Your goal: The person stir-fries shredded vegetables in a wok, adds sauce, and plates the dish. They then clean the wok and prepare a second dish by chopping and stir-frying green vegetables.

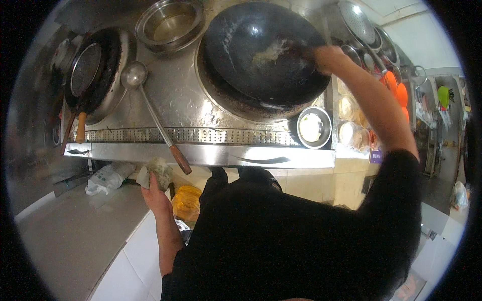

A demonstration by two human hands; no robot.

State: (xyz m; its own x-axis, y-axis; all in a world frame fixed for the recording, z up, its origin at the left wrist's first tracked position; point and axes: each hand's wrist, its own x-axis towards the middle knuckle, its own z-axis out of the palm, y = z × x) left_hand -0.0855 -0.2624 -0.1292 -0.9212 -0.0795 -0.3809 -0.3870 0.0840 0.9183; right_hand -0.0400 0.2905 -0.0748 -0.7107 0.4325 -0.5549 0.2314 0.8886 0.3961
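Observation:
My left hand [155,196] grips a crumpled, pale greenish cloth [156,174], low in front of the stove's front edge. A large black wok [241,64] sits tilted over the burner ring. My right hand [328,60] is at the wok's right side, blurred, with its fingers hidden against the dark metal. Whether it holds anything cannot be made out. A pale, blurry patch shows on the wok's inner surface left of that hand. Closest to my left hand, a steel ladle [158,116] lies with its wooden handle sticking out past the stove edge.
A steel pot of liquid [169,28] stands behind the ladle. Left of it, a mesh strainer [86,69] rests on a second wok [113,86]. A small steel bowl [314,127] stands beside the burner. Clear tubs [347,133] and orange handles [401,95] are at right.

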